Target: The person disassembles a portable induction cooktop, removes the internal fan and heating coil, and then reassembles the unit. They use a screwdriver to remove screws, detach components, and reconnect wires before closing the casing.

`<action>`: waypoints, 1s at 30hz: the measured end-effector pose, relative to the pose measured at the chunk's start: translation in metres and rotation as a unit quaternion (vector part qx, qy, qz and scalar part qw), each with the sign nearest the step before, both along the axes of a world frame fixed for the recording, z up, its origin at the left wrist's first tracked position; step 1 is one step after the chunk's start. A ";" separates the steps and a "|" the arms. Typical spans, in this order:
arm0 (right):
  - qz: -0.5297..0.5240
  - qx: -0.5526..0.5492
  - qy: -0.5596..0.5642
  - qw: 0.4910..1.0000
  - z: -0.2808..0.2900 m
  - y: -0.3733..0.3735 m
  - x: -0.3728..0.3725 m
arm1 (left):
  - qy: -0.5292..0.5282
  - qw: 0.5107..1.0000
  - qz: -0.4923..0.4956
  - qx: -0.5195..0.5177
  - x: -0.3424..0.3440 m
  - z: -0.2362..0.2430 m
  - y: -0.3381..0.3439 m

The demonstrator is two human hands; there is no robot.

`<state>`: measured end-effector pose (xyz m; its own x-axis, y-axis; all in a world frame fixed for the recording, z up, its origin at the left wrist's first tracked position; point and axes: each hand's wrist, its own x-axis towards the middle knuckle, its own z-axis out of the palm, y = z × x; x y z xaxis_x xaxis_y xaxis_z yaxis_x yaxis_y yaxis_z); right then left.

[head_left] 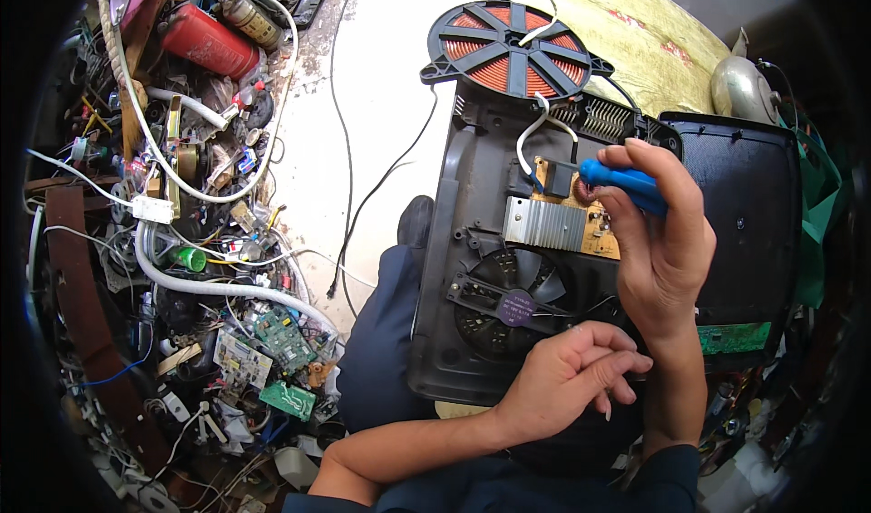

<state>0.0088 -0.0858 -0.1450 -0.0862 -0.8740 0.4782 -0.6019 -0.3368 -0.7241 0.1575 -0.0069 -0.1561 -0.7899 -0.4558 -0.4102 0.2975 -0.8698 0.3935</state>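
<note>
My right hand [667, 232] pinches the blue handle of what looks like a screwdriver [624, 183] above the opened black housing of an induction cooker [472, 368]; no shaft shows. Below it lies a tan circuit board [599, 234] with a ribbed silver heat sink [544, 224]. Close to my right wrist, my left hand [576, 368] is loosely closed, fingers curled; whatever may be in them is hidden. Beside it in the housing sits a black cooling fan [508, 300]. The round copper coil [513, 48] rests over the housing's far edge, with white leads running down to the board.
To the right lies a black panel [735, 195] with a green board [737, 338]. A yellowish table top [626, 23] and a metal kettle [742, 87] are beyond. On the left, scrap parts, circuit boards [286, 336], cables and a red cylinder [209, 41] pile up. A black cord [340, 241] crosses the pale floor.
</note>
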 end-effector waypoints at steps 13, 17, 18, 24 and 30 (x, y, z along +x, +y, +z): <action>-0.021 -0.044 -0.074 0.996 0.074 0.112 0.015 | 0.082 0.967 0.208 0.120 0.011 -0.004 -0.020; -0.018 -0.011 -0.048 0.999 0.078 0.120 0.021 | 0.111 0.965 0.215 0.103 0.012 -0.006 -0.019; -0.017 -0.013 -0.048 0.999 0.078 0.121 0.020 | 0.110 0.965 0.218 0.100 0.012 -0.006 -0.019; -0.028 -0.025 -0.040 0.998 0.083 0.127 0.022 | 0.122 0.966 0.206 0.102 0.011 -0.003 -0.016; -0.025 -0.017 -0.035 0.999 0.080 0.135 0.015 | 0.112 0.970 0.191 0.102 0.009 -0.002 -0.014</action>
<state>0.0239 0.0491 -0.0650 -0.1632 -0.8514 0.4985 -0.5676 -0.3323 -0.7533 0.1669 -0.0210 -0.1577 -0.6592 -0.6605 -0.3595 0.6718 -0.7320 0.1130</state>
